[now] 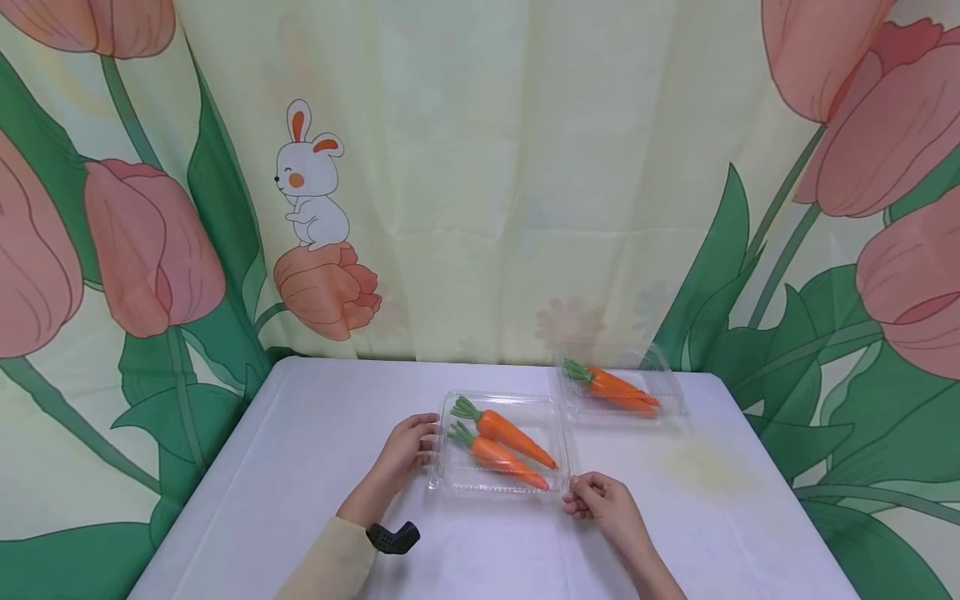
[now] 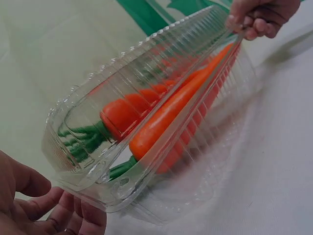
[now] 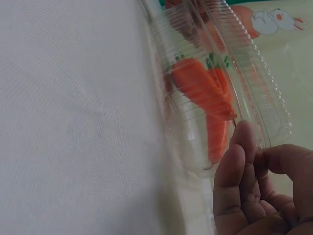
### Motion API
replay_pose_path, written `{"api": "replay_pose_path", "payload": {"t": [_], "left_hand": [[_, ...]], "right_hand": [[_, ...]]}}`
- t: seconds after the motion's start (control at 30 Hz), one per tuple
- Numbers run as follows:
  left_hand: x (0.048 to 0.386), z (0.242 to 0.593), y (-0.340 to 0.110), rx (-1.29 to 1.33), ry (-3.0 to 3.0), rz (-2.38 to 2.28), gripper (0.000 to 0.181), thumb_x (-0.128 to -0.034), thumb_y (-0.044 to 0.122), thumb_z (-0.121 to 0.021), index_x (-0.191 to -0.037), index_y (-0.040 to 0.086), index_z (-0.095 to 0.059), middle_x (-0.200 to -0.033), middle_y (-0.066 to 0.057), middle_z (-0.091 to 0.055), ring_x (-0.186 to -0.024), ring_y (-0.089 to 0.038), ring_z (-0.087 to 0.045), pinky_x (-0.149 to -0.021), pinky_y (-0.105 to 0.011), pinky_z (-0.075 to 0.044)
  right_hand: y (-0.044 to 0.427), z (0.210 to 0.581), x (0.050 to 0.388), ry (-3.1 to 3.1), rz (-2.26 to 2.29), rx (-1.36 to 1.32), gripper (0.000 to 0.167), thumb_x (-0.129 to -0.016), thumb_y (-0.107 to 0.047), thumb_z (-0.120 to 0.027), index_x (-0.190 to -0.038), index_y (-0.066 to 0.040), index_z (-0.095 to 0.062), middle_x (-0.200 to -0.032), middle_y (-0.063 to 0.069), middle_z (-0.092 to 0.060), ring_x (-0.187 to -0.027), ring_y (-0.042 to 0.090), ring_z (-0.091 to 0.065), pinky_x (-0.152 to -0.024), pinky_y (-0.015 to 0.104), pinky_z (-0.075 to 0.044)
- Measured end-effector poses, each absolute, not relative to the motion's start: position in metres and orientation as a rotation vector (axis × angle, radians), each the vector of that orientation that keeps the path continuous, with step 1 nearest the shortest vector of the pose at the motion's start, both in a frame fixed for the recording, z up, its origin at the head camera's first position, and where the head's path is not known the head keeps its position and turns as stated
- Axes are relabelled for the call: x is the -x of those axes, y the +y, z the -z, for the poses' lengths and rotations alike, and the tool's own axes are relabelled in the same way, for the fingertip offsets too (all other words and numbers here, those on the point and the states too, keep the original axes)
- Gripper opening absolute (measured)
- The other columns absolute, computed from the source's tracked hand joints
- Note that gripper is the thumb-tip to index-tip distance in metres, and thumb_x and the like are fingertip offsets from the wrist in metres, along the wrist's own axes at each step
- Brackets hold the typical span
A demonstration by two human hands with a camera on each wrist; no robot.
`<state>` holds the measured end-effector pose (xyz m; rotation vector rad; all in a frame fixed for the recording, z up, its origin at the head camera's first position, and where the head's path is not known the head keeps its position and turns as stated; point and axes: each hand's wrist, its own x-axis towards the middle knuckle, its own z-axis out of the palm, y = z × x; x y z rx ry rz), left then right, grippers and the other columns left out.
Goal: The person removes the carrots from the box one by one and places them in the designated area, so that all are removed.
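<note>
Head view bright and even; both wrist views dimmer, greyer.
Diffuse light, source out of frame in the head view: the curtain (image 1: 457,158) is palest toward its middle, the white tabletop (image 1: 720,525) carries only a weak, soft-edged shadow beside the right forearm (image 1: 645,557). Thin glints trace the near container (image 1: 467,477); the far container (image 1: 645,375) has faint, hard-to-read edges. Left wrist view: highlights streak the ridged plastic, mild sheen on the carrots (image 2: 168,110), dull shadow beyond the right hand (image 2: 265,18). Right wrist view: hazy, fine detail soft, dark shadow low on the cloth.
</note>
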<state>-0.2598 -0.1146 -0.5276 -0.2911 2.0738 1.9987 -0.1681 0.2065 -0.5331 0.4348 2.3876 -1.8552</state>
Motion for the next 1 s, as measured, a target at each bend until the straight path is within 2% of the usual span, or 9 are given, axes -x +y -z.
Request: {"api": "replay_pose_path", "payload": {"t": [0.23, 0.37, 0.43, 0.5, 0.63, 0.73, 0.87, 0.93, 1.0], "left_hand": [[0.259, 0.532, -0.116, 0.276, 2.101, -2.001, 0.040, -0.1012, 0.013, -0.062, -0.139, 0.002, -0.057, -0.116, -0.013, -0.066, -0.082, -0.017, -0.059, -0.065, -0.027, -0.052], [0.258, 0.534, -0.116, 0.288, 2.110, -1.995, 0.040, -0.1001, 0.010, -0.063, -0.138, 0.002, -0.057, -0.113, -0.011, -0.065, -0.081, -0.017, -0.059, -0.065, -0.027, -0.052], [0.259, 0.535, -0.116, 0.294, 2.106, -1.996, 0.039, -0.0997, 0.008, -0.062, -0.138, 0.003, -0.058, -0.110, -0.010, -0.064, -0.081, -0.017, -0.059, -0.066, -0.027, -0.052], [0.258, 0.536, -0.116, 0.292, 2.103, -1.997, 0.039, -0.0996, 0.006, -0.061, -0.138, 0.003, -0.058, -0.108, -0.010, -0.063, -0.081, -0.017, -0.059, -0.066, -0.027, -0.052], [0.256, 0.537, -0.116, 0.290, 2.096, -2.000, 0.039, -0.1000, 0.006, -0.060, -0.138, 0.003, -0.058, -0.109, -0.010, -0.063, -0.084, -0.018, -0.060, -0.068, -0.027, -0.052], [0.253, 0.538, -0.116, 0.279, 2.097, -2.004, 0.039, -0.0994, 0.006, -0.060, -0.139, 0.003, -0.057, -0.110, -0.010, -0.063, -0.085, -0.018, -0.059, -0.068, -0.028, -0.052], [0.248, 0.539, -0.116, 0.266, 2.095, -2.009, 0.040, -0.0996, 0.007, -0.060, -0.139, 0.003, -0.057, -0.111, -0.011, -0.064, -0.087, -0.018, -0.059, -0.069, -0.028, -0.052], [0.245, 0.539, -0.116, 0.255, 2.098, -2.007, 0.040, -0.1001, 0.008, -0.060, -0.140, 0.002, -0.056, -0.112, -0.011, -0.064, -0.087, -0.018, -0.059, -0.069, -0.028, -0.052], [0.242, 0.539, -0.117, 0.248, 2.103, -2.003, 0.040, -0.1002, 0.009, -0.060, -0.140, 0.002, -0.056, -0.112, -0.011, -0.064, -0.086, -0.018, -0.059, -0.068, -0.028, -0.051]], "right_hand": [[0.206, 0.531, 0.164, 2.402, 1.855, -0.411, 0.020, -0.103, -0.013, -0.061, -0.099, 0.006, -0.066, -0.083, 0.009, -0.073, -0.073, 0.020, -0.072, -0.066, 0.032, -0.060], [0.206, 0.532, 0.164, 2.500, 1.789, -0.418, 0.020, -0.099, -0.017, -0.068, -0.103, 0.002, -0.065, -0.100, 0.012, -0.071, -0.080, 0.019, -0.074, -0.067, 0.029, -0.058], [0.206, 0.532, 0.164, 2.567, 1.757, -0.381, 0.026, -0.097, -0.016, -0.070, -0.113, 0.001, -0.061, -0.114, 0.015, -0.066, -0.093, 0.022, -0.073, -0.072, 0.028, -0.058], [0.207, 0.532, 0.165, 2.606, 1.765, -0.310, 0.037, -0.095, -0.012, -0.071, -0.126, -0.001, -0.055, -0.130, 0.019, -0.060, -0.111, 0.029, -0.070, -0.083, 0.032, -0.058], [0.207, 0.533, 0.165, 2.681, 1.797, -0.079, 0.060, -0.091, 0.002, -0.068, -0.146, -0.007, -0.046, -0.152, 0.015, -0.048, -0.140, 0.036, -0.049, -0.108, 0.042, -0.048], [0.208, 0.534, 0.164, 2.730, 1.830, 0.125, 0.066, -0.087, 0.012, -0.064, -0.146, -0.013, -0.050, -0.158, 0.009, -0.044, -0.147, 0.025, -0.041, -0.114, 0.031, -0.039], [0.209, 0.535, 0.163, 2.753, 1.871, 0.336, 0.060, -0.084, 0.017, -0.057, -0.134, -0.017, -0.063, -0.158, 0.005, -0.044, -0.145, 0.005, -0.038, -0.109, 0.009, -0.029], [0.209, 0.534, 0.163, 2.740, 1.892, 0.386, 0.057, -0.086, 0.016, -0.055, -0.130, -0.018, -0.065, -0.158, 0.004, -0.045, -0.143, 0.001, -0.039, -0.108, 0.005, -0.025], [0.210, 0.533, 0.163, 2.700, 1.931, 0.407, 0.053, -0.088, 0.014, -0.053, -0.130, -0.015, -0.064, -0.158, 0.007, -0.044, -0.143, 0.003, -0.040, -0.108, 0.005, -0.024]]}}
